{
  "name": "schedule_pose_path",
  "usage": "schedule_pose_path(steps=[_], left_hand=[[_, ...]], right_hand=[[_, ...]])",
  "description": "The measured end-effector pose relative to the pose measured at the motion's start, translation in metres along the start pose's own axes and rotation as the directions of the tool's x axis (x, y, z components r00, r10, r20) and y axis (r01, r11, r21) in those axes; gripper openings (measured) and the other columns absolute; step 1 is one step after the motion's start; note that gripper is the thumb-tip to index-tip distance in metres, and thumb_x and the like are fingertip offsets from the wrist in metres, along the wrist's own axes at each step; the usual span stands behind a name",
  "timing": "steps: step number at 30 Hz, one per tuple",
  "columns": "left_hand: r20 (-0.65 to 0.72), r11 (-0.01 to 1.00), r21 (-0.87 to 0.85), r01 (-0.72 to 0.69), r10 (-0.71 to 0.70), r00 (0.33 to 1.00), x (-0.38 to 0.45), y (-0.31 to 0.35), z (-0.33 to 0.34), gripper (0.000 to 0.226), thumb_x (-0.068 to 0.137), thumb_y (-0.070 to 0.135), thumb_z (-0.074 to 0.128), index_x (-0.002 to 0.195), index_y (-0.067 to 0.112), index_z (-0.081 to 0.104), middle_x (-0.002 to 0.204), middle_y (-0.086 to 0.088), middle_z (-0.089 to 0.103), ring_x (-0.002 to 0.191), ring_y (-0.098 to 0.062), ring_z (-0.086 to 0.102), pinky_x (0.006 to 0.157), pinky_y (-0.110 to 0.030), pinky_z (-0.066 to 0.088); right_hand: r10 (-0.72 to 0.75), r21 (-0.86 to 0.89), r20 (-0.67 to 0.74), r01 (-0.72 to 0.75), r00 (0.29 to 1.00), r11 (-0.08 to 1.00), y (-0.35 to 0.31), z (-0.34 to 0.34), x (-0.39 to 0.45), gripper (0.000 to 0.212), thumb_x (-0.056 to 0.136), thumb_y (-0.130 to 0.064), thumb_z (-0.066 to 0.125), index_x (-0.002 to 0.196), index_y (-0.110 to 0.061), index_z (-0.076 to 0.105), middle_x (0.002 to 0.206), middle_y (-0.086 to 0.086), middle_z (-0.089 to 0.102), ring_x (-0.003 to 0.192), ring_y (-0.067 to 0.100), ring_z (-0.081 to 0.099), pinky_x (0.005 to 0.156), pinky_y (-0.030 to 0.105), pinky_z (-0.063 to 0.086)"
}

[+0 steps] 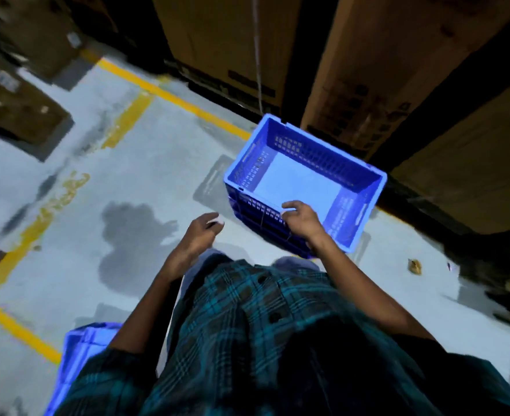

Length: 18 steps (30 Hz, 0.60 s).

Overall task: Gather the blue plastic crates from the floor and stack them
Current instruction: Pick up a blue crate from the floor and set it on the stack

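Note:
An empty blue plastic crate point(301, 178) with slotted walls stands on the grey floor ahead of me, close to the cardboard boxes. My right hand point(301, 219) hovers at its near rim with fingers curled and apart, holding nothing. My left hand point(201, 232) hangs in the air left of the crate, fingers loosely bent, empty. A second blue crate point(81, 352) shows only partly at the lower left, behind my left arm.
Tall cardboard boxes point(367, 85) line the far and right side. More boxes point(13, 106) lie at the left. Yellow floor lines point(169, 94) cross the grey concrete. A dark wet stain point(130, 235) and a small scrap point(414, 265) mark the floor.

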<state>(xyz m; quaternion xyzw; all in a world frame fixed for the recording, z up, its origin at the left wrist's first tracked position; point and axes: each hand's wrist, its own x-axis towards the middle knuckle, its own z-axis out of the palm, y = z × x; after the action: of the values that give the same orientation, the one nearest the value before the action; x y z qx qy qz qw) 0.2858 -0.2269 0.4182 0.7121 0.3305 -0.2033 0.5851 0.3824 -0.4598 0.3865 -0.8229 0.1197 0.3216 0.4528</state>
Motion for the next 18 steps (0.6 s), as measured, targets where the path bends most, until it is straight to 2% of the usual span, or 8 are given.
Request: schedule_pose_path(steps=[2,6,10,13,16,18], left_hand=[[-0.054,0.997,-0.074,-0.010,0.006,0.999,-0.014,-0.014,-0.023,0.045,0.098,0.025,0.057,0.141,0.014,0.048,0.138,-0.014,0.056,0.119,-0.024,0.055,0.087,-0.038,0.046],[-0.167,0.977,-0.206,-0.053,0.019,0.986,-0.042,-0.035,-0.066,0.046,0.098,0.032,0.056,0.141,0.018,0.048,0.138,-0.008,0.055,0.123,-0.023,0.054,0.097,-0.045,0.048],[-0.222,0.961,-0.266,-0.073,0.012,0.975,-0.071,-0.051,-0.111,0.046,0.099,0.035,0.055,0.142,0.021,0.047,0.138,-0.006,0.053,0.123,-0.021,0.053,0.098,-0.044,0.048],[-0.278,0.954,-0.278,-0.111,0.031,0.960,-0.090,-0.067,-0.153,0.044,0.098,0.035,0.055,0.140,0.022,0.050,0.136,-0.006,0.057,0.118,-0.019,0.056,0.091,-0.036,0.049],[-0.415,0.938,-0.306,-0.163,0.023,0.909,-0.112,-0.086,-0.198,0.045,0.098,0.037,0.056,0.140,0.022,0.050,0.133,0.000,0.056,0.120,-0.017,0.056,0.087,-0.031,0.046],[-0.484,0.925,-0.339,-0.174,-0.013,0.875,-0.130,-0.098,-0.216,0.045,0.098,0.036,0.055,0.140,0.021,0.049,0.126,0.003,0.056,0.112,-0.014,0.058,0.080,-0.028,0.046]], right_hand=[[-0.078,-0.088,0.048,0.082,0.996,0.993,-0.026,0.012,-0.005,0.022,0.092,-0.018,0.059,0.113,-0.022,0.064,0.076,-0.001,0.065,0.058,0.012,0.054,0.058,0.023,0.045],[-0.193,-0.185,0.124,0.214,0.973,0.959,-0.068,0.045,-0.017,0.026,0.091,-0.023,0.057,0.117,-0.022,0.065,0.092,0.005,0.071,0.075,0.018,0.061,0.077,0.031,0.051],[-0.282,-0.234,0.186,0.321,0.941,0.918,-0.104,0.094,-0.037,0.029,0.092,-0.025,0.060,0.120,-0.020,0.066,0.106,0.005,0.071,0.095,0.022,0.066,0.089,0.035,0.052],[-0.342,-0.236,0.340,0.432,0.876,0.871,-0.128,0.136,-0.054,0.025,0.095,-0.022,0.062,0.120,-0.019,0.064,0.103,0.011,0.070,0.092,0.024,0.066,0.081,0.039,0.054],[-0.335,-0.242,0.479,0.489,0.811,0.838,-0.154,0.178,-0.069,0.027,0.098,-0.015,0.059,0.125,-0.010,0.060,0.109,0.026,0.068,0.090,0.032,0.065,0.065,0.033,0.050],[-0.318,-0.270,0.550,0.525,0.772,0.807,-0.168,0.194,-0.078,0.029,0.099,-0.015,0.058,0.126,-0.008,0.059,0.112,0.029,0.067,0.090,0.030,0.064,0.064,0.033,0.049]])
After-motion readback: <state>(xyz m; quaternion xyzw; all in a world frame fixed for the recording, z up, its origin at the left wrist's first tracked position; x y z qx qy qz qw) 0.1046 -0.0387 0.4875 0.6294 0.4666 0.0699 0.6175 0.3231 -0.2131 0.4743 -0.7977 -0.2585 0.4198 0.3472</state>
